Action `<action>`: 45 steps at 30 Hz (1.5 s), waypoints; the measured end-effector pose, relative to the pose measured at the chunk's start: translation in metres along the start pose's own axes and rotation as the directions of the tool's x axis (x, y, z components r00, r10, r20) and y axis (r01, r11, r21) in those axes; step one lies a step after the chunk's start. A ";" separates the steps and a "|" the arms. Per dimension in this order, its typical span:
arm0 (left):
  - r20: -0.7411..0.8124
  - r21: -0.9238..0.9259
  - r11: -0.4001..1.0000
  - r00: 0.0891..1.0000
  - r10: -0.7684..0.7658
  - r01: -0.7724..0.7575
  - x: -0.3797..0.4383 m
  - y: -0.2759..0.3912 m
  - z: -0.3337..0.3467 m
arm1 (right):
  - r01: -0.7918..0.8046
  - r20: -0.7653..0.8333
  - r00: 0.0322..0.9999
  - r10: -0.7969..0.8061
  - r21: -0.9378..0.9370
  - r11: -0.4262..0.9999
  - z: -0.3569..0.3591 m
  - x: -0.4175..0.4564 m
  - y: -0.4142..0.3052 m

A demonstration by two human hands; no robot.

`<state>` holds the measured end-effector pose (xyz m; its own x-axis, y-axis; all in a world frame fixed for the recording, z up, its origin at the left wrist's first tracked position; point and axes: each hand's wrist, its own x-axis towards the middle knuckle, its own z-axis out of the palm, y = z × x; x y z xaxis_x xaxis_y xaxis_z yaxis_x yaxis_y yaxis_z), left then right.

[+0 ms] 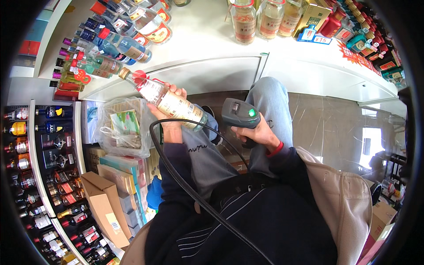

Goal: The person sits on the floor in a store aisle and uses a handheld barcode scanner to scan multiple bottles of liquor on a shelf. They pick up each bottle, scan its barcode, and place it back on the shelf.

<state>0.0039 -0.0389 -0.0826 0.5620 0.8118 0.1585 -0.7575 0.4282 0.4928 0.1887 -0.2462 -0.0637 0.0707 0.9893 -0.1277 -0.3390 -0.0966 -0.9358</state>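
Note:
My left hand (pixel 165 116) is wrapped around a clear glass liquor bottle (pixel 155 92) with a gold cap. The bottle lies tilted, its neck towards the upper left, and its cream label with a barcode faces up. A red tag hangs at its neck. In my right hand (pixel 258 134) is a dark grey handheld barcode scanner (pixel 241 113), its green light lit. The scanner's head is turned left towards the bottle, with a gap between them. A black cable (pixel 185 185) loops in front of my left wrist and across my lap.
A white shelf (pixel 198 39) ahead carries several liquor bottles (pixel 132 49) on the left and more glass bottles (pixel 243 23) at the back. Bottle racks (pixel 54 179) stand at far left. Beside my left leg are a plastic-wrapped carton (pixel 124 127) and an open cardboard box (pixel 107 205).

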 end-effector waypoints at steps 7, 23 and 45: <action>0.027 0.113 0.994 1.000 -0.003 0.000 -0.005 0.005 -0.040 | 0.072 -0.060 0.996 -0.070 0.033 0.997 0.000 0.001 -0.002; 0.136 0.851 0.398 0.875 0.464 -0.343 0.148 -0.026 0.163 | 0.096 -0.182 0.980 -0.076 0.100 0.990 -0.009 -0.010 -0.002; 0.248 0.941 -0.014 0.660 0.709 -0.338 0.288 -0.038 0.103 | 0.056 -0.237 0.971 -0.029 0.105 0.993 -0.020 -0.008 -0.005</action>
<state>0.2283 0.1376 0.0326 -0.0838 0.7412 0.6660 0.1327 -0.6541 0.7447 0.2083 -0.2558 -0.0645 0.3008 0.9376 -0.1743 -0.4313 -0.0292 -0.9017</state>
